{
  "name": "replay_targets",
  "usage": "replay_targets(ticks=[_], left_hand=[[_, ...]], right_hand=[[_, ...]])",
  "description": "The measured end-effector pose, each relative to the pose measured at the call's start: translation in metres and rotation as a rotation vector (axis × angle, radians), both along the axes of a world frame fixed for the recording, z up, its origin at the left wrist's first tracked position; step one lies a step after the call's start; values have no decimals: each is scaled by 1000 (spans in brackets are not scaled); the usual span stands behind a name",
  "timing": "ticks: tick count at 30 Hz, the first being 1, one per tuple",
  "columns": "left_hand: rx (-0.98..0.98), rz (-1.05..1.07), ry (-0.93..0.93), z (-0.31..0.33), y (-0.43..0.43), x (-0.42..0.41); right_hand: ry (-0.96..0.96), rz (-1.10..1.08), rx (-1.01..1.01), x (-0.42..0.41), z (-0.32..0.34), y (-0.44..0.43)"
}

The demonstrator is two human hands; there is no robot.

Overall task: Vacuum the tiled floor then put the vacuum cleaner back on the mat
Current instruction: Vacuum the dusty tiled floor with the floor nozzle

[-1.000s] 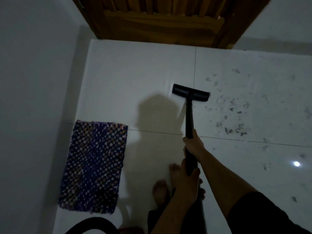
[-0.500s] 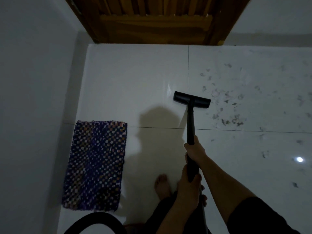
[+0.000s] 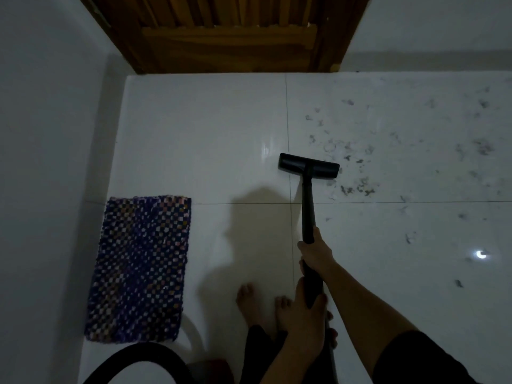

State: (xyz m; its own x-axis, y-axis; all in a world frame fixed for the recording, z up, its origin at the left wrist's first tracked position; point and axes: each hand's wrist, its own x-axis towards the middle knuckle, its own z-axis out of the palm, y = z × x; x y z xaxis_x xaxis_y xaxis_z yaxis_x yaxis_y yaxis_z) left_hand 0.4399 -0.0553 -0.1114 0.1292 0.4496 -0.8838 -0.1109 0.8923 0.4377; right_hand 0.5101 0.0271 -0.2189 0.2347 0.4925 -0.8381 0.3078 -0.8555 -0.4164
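Both of my hands are on the vacuum wand (image 3: 309,212). My right hand (image 3: 315,253) is wrapped around it higher up, and my left hand (image 3: 304,314) grips it lower down, closer to my body, fingers curled round the tube. The wand slopes away from me to the black floor head (image 3: 309,165), which sits flat on the tiled floor (image 3: 207,134) just right of a grout line.

Immediately right of the head is the mess: grey fluff and scraps (image 3: 357,187) scattered over the right-hand tiles, the nearest bits touching or almost touching the head's right end. More of it is spread toward the far right and down near a bright light reflection (image 3: 480,254).

The mat (image 3: 141,270), a purple checkered woven thing, lies flat over on the left along the wall (image 3: 50,134), well apart from the head. A loop of black hose (image 3: 133,356) curves across the floor just past the mat's near end. My bare feet (image 3: 246,300) are between the mat and the wand, right beside my left hand in the shot. Straight ahead there's a wooden door (image 3: 230,31) where the tiles end. It's pretty dim, and my shadow falls on the tiles left of the wand.
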Motion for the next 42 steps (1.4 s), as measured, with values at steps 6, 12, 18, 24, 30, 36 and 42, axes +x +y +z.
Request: replay_targets(ticks=[6,12,18,24,30,36,42], left_hand=[[-22,8,-31,-6,-28,12],[35,-63,-15,2,-66,2],[27,-103,-8,11,-107,-15],[18,-167,-9,13,-144,-17],[-33,-127,-45,-5,-177,-5],[-98,-104,-47,-3,-198,11],[-84,-58,-52,-7,-202,33]], right_hand=[[7,-30,-25,12,-1,-30],[20,-81,-10,4,5,-70],[16,-60,-32,-8,12,-112],[4,-45,-57,-6,20,-153],[-1,-50,-89,5,15,-183],[-6,5,-131,20,9,-206],[28,-15,-151,40,3,-212]])
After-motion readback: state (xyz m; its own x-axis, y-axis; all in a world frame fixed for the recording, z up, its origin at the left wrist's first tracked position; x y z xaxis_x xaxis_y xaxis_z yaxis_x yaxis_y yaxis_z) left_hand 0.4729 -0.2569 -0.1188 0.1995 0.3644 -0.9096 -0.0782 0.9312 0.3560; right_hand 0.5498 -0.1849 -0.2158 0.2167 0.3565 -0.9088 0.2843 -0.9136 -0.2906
